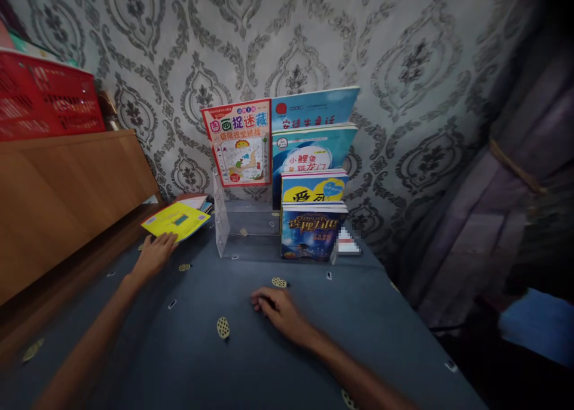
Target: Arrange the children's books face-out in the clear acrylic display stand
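**Two bare forearms over printed cloth; left hand at a yellow book**

Nearest: both forearms, reaching in over the table's near edge. Right hand (278,308) mid-table, fingers loosely bent, not clenched; whether it rests on the cloth or hovers, cannot tell. Left hand (155,253) toward the far left corner, fingers over the near edge of a yellow book (177,220); thumb hidden, so grip or mere touch cannot be told. The yellow book lies uppermost on a low pile (197,202) there; its small print is unreadable.

Surface: dark blue-grey tablecloth (179,350), scattered with dotted yellow ovals and small pale rectangles. Grey damask wallpaper (403,57) behind. Wooden cabinet (67,183) along the left edge, red plastic basket (49,96) on top. Purplish curtain (484,207) beyond the right edge, gathered by a tan tie (515,168).

Room: a broad stretch of cloth between the hands, running up to the clear book rack (220,230) by the far edge. Right edge slants away past the right forearm. Clear tiers show at the rack's lower left.

Writing: red-bordered book (242,144), rack's upper left, 图画捉迷藏. Right column, back to front: blue book (314,106), 安徒生童话; teal book (309,150), 小鲤鱼跳龙门; yellow-and-blue book (309,186), 爱 legible, remainder cut off; dark blue book (311,233), 查理九世.
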`<state>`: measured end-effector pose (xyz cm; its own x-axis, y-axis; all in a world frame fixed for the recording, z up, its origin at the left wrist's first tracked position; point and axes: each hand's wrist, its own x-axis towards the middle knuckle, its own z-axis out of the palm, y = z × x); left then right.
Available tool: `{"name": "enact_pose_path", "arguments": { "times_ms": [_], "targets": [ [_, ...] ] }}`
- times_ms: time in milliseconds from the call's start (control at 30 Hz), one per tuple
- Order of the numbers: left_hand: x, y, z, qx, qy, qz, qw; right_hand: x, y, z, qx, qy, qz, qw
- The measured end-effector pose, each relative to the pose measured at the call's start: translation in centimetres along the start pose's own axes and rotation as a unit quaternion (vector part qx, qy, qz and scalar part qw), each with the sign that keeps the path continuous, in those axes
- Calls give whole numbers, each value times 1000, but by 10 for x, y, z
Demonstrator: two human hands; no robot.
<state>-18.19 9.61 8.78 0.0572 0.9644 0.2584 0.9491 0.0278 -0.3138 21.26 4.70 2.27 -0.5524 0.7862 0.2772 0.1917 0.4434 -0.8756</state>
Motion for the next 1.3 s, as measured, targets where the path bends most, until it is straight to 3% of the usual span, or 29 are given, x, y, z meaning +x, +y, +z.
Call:
{"name": "enact_pose_path", "arguments": {
  "times_ms": [200, 367, 467, 567, 700, 833, 1000, 1133, 1300],
  "targets": [
    [-54, 11, 17, -15, 20, 10, 1000, 0, 5, 2, -4, 5, -7, 1000],
    [-114, 19, 32, -60, 29, 43, 997, 1, 7, 3, -9, 6, -6, 1000],
    [-148, 22, 31, -104, 30, 59, 992, 0, 7, 3, -8, 4, -10, 1000],
    [-165, 19, 22, -159, 17, 65, 985, 1, 8, 3, -1, -3, -6, 1000],
    [-147, 4, 17, -223, -12, 16, 975, 2, 7, 3, -3, -8, -1, 1000],
    [-98, -15, 28, -190, -5, -97, 977, 2, 6, 3, -12, -6, 4, 1000],
    [-45, -25, 44, -125, -67, -195, 971, 2, 5, 4, -15, -7, 11, 1000],
    [-36, -20, 54, -133, -120, -193, 965, 2, 6, 4, -20, -7, 7, 1000],
    [-44, -13, 55, -119, -117, -198, 966, 1, 7, 4, -25, -3, -7, 1000]
  ]
}}
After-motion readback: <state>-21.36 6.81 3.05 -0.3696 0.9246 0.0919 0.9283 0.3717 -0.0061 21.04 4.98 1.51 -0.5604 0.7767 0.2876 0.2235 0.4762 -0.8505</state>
